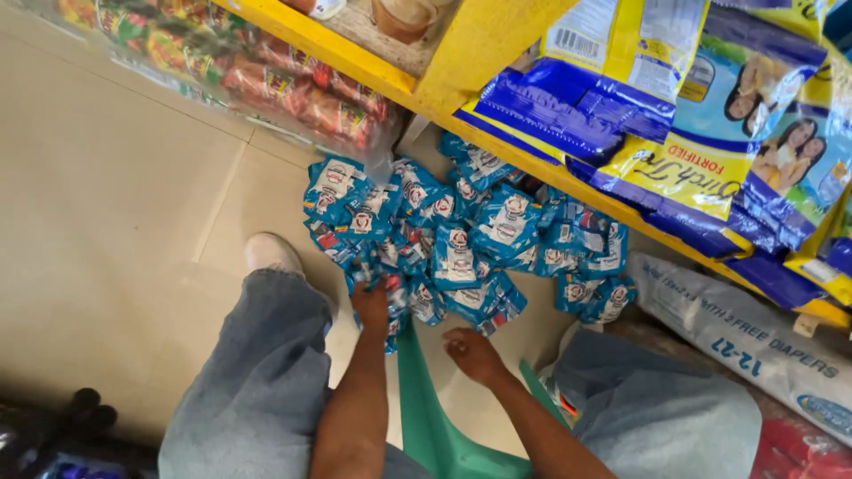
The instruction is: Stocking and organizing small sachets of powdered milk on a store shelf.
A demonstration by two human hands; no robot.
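Even, fairly bright light is falling from above, washing the pale floor tiles [106, 195] into a flat cream with little texture. A soft shadow is spreading on the floor beside the bent knee and darkening the lower left corner. Glare is glinting off the clear wrap around the red snack packs [293, 89] and off the glossy blue and yellow bags [639, 98]. The view is looking slightly soft throughout, and the shelf edge is bowing near the frame's corners.
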